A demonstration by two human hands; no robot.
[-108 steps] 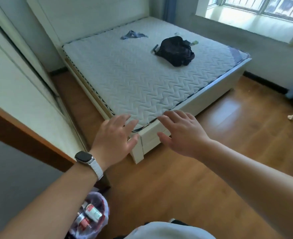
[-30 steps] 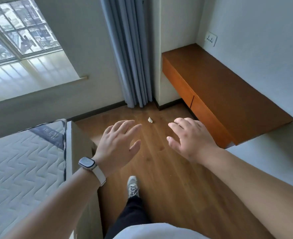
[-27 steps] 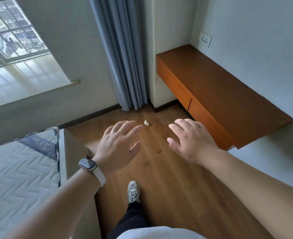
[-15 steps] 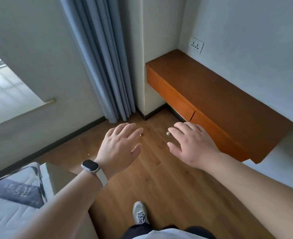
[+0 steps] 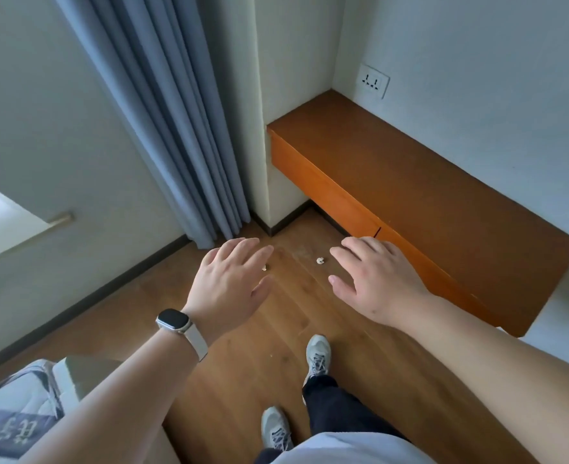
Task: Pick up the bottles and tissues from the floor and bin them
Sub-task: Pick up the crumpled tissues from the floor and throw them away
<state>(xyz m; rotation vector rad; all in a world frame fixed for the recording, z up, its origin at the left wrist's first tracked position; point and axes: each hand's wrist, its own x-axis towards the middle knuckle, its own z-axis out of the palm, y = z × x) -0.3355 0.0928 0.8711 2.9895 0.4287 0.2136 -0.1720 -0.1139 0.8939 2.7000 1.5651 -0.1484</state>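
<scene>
A small crumpled white tissue (image 5: 320,260) lies on the wooden floor near the wall corner, between my two hands in the view. A second small tissue scrap (image 5: 264,268) peeks out just past the fingers of my left hand (image 5: 231,283). My left hand is held out flat, fingers spread, holding nothing. My right hand (image 5: 373,279) is likewise stretched out with straight fingers and is empty. Both hands hover well above the floor. No bottle and no bin are in view.
A floating brown wooden desk (image 5: 410,195) runs along the right wall. Blue curtains (image 5: 176,112) hang at the corner on the left. The corner of the bed (image 5: 25,413) sits at the lower left. My feet in grey shoes (image 5: 316,356) stand on the floor.
The view has swung from the bed to the room corner and I have walked closer. A second tissue scrap has come into sight. Both hands stay outstretched and empty.
</scene>
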